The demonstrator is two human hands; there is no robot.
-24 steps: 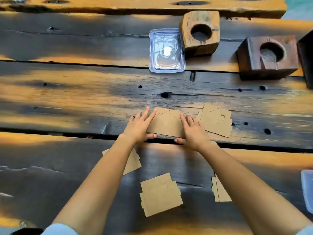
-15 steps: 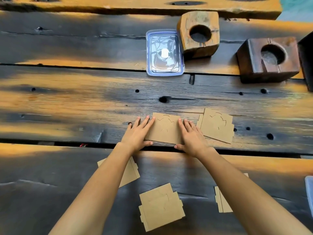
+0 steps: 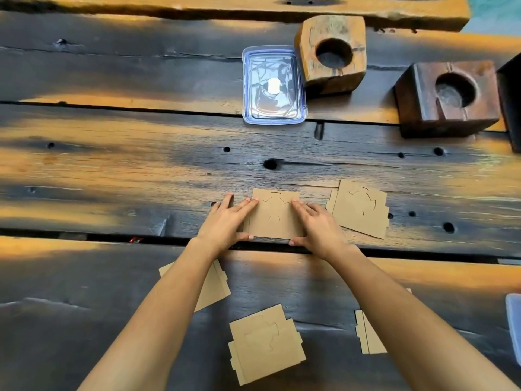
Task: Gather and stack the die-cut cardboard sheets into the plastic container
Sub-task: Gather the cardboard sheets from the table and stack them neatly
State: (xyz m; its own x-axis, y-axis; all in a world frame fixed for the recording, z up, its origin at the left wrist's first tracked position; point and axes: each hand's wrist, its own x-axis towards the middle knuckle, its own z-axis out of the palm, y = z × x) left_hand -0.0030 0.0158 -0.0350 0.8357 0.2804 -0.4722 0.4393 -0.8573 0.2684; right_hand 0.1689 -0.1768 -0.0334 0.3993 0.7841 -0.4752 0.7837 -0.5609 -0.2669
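We have our left hand (image 3: 225, 221) and right hand (image 3: 318, 224) flat against the two sides of the centre sheet (image 3: 275, 218), fingers straight and close together, thumbs tucked at its near edge. To do this well, we judge we should press inward evenly, square the edges, then lift from underneath without bending the tabs. Four more sheets wait: one just right of centre (image 3: 359, 208), and three in the lower frame, at left (image 3: 214, 286), middle (image 3: 265, 342) and right (image 3: 369, 334). The plastic container (image 3: 245, 88) sits in the upper middle, beside a wooden block (image 3: 332, 77), well apart from our hands. We see glare but no cardboard in it. Another clear plastic piece (image 3: 514, 325) is cut off at the right edge, so we cannot tell what it holds.
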